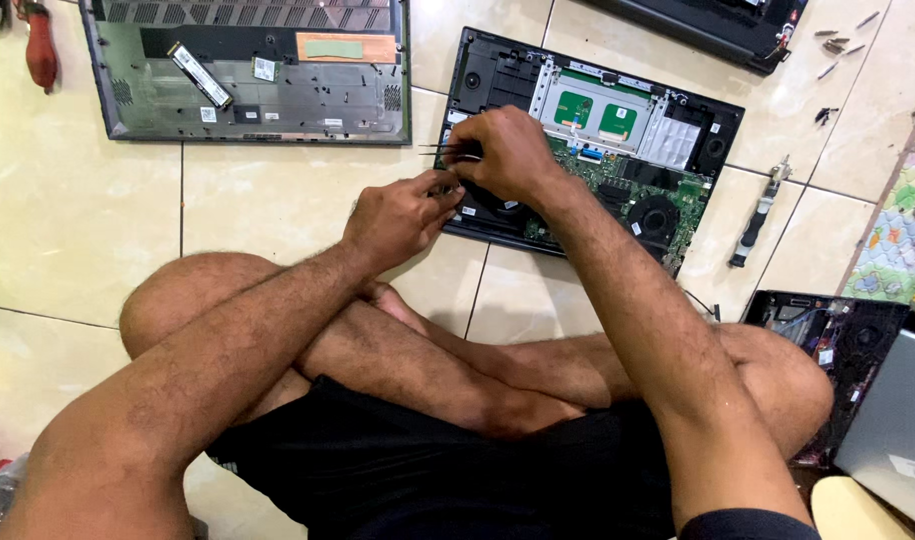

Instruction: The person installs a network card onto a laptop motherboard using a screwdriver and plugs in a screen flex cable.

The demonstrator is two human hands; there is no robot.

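An opened laptop base [678,135] lies on the tiled floor in front of my crossed legs, its green circuit board and black fan exposed. My right hand [508,155] rests over its left part, fingers closed on thin metal tweezers [440,150] that point left. My left hand [403,215] sits just below at the laptop's left edge, fingertips pinched together against the casing; whether it holds a small part is hidden.
A grey laptop bottom cover [248,80] lies inside-up at the back left. A red-handled tool [40,50] sits far left. A black screwdriver [758,225] and loose screws [838,42] lie right. Another opened device [838,340] is beside my right knee.
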